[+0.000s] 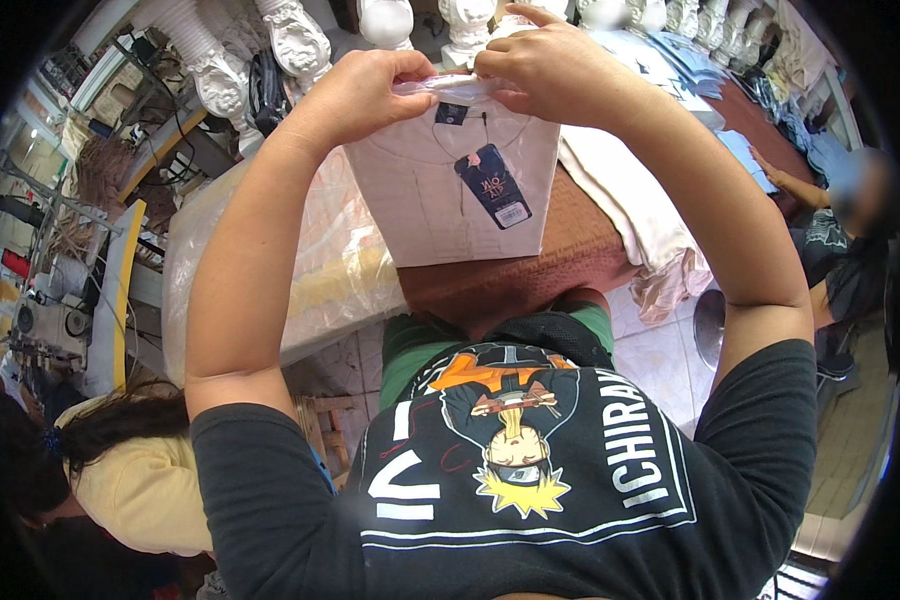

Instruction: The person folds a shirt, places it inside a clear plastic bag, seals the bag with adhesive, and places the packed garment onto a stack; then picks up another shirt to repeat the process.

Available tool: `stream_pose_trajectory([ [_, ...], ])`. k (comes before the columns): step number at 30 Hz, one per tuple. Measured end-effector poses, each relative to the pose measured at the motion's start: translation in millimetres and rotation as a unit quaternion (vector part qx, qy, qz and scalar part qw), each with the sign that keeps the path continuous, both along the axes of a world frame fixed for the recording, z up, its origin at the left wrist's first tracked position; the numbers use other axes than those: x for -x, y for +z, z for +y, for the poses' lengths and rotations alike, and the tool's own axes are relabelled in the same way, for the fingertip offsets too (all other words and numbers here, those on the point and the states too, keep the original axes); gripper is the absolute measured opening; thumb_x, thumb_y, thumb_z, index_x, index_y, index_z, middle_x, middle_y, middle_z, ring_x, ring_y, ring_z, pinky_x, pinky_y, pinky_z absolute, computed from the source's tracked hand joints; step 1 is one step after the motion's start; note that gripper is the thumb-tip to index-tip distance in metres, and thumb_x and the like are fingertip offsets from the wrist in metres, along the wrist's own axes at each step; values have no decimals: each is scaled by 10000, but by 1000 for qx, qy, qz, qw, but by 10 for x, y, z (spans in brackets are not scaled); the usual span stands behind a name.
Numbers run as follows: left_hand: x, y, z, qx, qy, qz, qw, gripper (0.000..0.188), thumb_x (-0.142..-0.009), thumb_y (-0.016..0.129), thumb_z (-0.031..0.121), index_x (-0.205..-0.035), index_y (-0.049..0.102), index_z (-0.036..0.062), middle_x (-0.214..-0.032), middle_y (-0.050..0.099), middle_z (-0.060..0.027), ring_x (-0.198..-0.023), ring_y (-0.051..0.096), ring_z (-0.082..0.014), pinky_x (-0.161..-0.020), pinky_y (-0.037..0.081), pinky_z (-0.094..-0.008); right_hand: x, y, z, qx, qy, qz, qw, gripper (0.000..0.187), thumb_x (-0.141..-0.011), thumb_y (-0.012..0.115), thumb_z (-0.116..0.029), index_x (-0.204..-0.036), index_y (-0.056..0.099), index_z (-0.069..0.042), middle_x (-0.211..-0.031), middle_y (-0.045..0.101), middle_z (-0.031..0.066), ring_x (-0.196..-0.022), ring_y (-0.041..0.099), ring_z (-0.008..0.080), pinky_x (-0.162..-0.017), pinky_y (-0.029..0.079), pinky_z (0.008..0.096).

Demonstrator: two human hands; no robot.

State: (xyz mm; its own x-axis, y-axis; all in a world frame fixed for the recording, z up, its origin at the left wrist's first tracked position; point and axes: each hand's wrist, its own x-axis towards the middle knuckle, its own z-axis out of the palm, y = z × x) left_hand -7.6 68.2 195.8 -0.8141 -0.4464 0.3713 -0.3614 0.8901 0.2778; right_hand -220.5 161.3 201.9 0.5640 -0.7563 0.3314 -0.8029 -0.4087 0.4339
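Brown cloth (590,225) — arms (252,225) outstretched, left hand (368,95) and right hand (550,68) pinched on pale garment (410,205)

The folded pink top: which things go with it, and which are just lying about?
Part of the job:
folded pink top, gripped at its upper edge by the left hand and right hand
dark tag on its front

Probably just there:
white carved posts behind
pale cloth to the right
clear plastic sheet to the left

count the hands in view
3: the person's left hand and right hand, at the top edge of the pale folded garment, and a co-worker's hand by the light blue cloth at far right. Others may be hidden.
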Motion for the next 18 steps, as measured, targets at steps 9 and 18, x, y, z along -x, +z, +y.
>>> stream_pose_trajectory([
  [9, 5, -34, -56, -8, -16, 8, 1000, 300, -818, 671, 240, -1020, 642, 20, -851, 672, -121, -780, 634, -200, -739, 497, -318, -59, 50, 11, 14, -30, 96, 995, 178, -817, 562, -226, -892, 619, -75, -771, 663, 63, -760, 651, 216, -1010, 324, 451],
  [18, -6, -36, -58, -24, -2, -9, 1000, 312, -826, 673, 251, -1037, 636, 24, -850, 669, -120, -779, 628, -196, -741, 496, -318, -150, -79, 60, 86, -8, 97, 992, 145, -770, 615, -117, -893, 602, -41, -774, 666, 62, -792, 667, 187, -1083, 319, 384],
])
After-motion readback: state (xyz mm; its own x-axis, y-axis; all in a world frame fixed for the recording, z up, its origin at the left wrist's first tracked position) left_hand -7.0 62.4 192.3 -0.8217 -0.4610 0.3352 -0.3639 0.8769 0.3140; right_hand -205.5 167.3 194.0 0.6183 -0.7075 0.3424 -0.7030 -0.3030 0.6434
